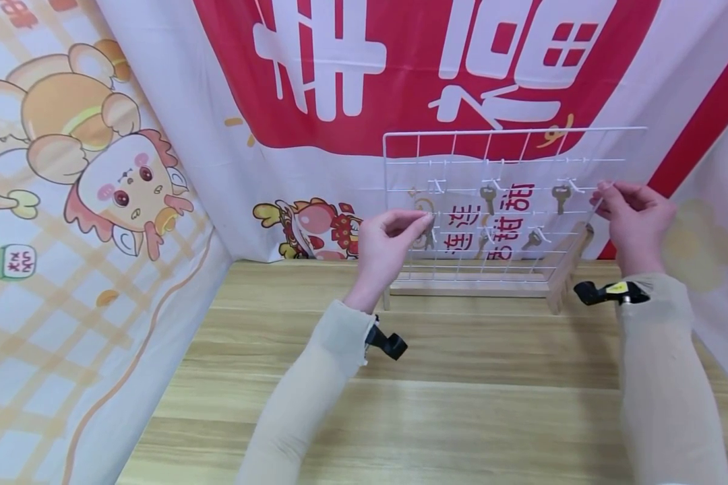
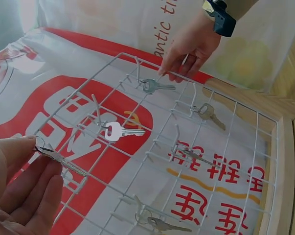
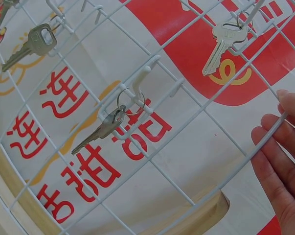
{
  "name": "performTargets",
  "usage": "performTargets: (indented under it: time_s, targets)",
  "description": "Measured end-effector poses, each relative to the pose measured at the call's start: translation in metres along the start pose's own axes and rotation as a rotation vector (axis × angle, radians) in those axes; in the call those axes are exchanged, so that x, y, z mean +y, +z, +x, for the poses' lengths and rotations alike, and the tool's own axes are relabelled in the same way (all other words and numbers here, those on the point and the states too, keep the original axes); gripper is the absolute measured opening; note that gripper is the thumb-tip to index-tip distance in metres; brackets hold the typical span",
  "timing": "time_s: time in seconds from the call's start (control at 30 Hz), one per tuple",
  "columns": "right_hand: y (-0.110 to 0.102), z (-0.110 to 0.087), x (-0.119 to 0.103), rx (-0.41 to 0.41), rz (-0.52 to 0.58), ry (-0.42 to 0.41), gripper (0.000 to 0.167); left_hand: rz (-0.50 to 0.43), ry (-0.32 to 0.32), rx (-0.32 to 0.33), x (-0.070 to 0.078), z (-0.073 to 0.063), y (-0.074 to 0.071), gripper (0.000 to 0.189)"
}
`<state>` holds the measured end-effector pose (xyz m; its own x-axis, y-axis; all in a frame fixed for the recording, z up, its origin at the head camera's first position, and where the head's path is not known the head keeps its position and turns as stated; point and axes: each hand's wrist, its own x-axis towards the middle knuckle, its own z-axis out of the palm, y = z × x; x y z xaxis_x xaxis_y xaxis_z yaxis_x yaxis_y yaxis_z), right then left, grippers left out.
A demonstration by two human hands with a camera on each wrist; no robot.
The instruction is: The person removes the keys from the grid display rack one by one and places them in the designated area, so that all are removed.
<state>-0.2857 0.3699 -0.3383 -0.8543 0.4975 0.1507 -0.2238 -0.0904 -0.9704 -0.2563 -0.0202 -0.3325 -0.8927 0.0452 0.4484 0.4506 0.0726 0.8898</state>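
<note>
My left hand (image 1: 388, 252) pinches a silver key (image 2: 64, 160) by its ring, in front of the left part of a white wire grid (image 1: 455, 133). Near those fingers, the upper left hook (image 1: 437, 186) carries no key. Keys hang by rings from the other hooks: an upper middle key (image 2: 120, 132), an upper right key (image 1: 561, 197), a lower right key (image 2: 211, 116), a lower middle key (image 3: 102, 128) and a lower left key (image 2: 167, 225). My right hand (image 1: 640, 219) holds the grid's right edge wire between thumb and fingers.
A wooden stand (image 1: 567, 269) supports the grid on the wood-grain table (image 1: 400, 417). Behind it hangs a red and white printed cloth (image 1: 315, 168). Another printed cloth (image 1: 97, 303) covers the left side. Each wrist wears a black camera.
</note>
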Motion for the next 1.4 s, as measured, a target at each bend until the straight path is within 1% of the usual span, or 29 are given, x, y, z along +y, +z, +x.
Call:
performTargets:
  time_s: [0.13, 0.27, 0.33, 0.43, 0.53, 0.63, 0.7, 0.77, 0.87, 0.93, 1.07, 1.17, 1.27, 1.4]
  targets:
    - [0.001, 0.001, 0.001, 0.003, 0.003, 0.009, 0.063, -0.033, -0.049, 0.011, -0.014, -0.013, -0.006, 0.017]
    - [0.001, 0.0, 0.001, 0.004, 0.001, 0.004, 0.063, -0.091, -0.083, 0.023, -0.034, -0.028, -0.014, 0.015]
    - [0.002, 0.0, 0.001, 0.003, 0.0, -0.002, 0.062, -0.108, -0.111, 0.017, -0.045, -0.037, -0.019, 0.016]
    - [0.001, -0.002, 0.001, 0.004, 0.002, -0.013, 0.061, -0.109, -0.19, 0.002, -0.063, -0.053, -0.024, 0.019]
    - [0.0, -0.003, 0.001, 0.007, -0.007, -0.018, 0.061, -0.122, -0.293, -0.013, -0.084, -0.072, -0.026, 0.02]
    - [-0.001, -0.003, 0.001, 0.009, -0.013, -0.013, 0.062, -0.187, -0.389, -0.013, -0.105, -0.09, -0.022, 0.018]
    - [-0.001, -0.003, 0.0, 0.009, -0.01, -0.009, 0.062, -0.227, -0.447, -0.017, -0.119, -0.101, -0.016, 0.017]
    - [-0.001, -0.003, 0.0, 0.008, -0.006, -0.004, 0.063, -0.273, -0.492, -0.028, -0.131, -0.111, -0.007, 0.017]
    - [0.0, -0.002, 0.0, 0.0, -0.006, 0.004, 0.063, -0.302, -0.549, -0.062, -0.143, -0.122, 0.007, 0.017]
    - [0.0, -0.002, 0.0, -0.007, -0.006, 0.012, 0.064, -0.317, -0.58, -0.078, -0.148, -0.125, 0.019, 0.017]
    - [-0.001, -0.002, 0.001, -0.009, -0.01, 0.009, 0.064, -0.336, -0.607, -0.099, -0.152, -0.124, 0.045, 0.014]
    - [0.0, -0.002, 0.001, -0.008, -0.012, 0.005, 0.063, -0.366, -0.6, -0.103, -0.152, -0.12, 0.064, 0.013]
    - [0.0, -0.002, 0.0, -0.01, -0.02, 0.01, 0.063, -0.386, -0.589, -0.108, -0.15, -0.115, 0.08, 0.012]
    - [-0.001, -0.001, 0.0, -0.01, -0.024, 0.016, 0.064, -0.369, -0.587, -0.107, -0.15, -0.108, 0.097, 0.01]
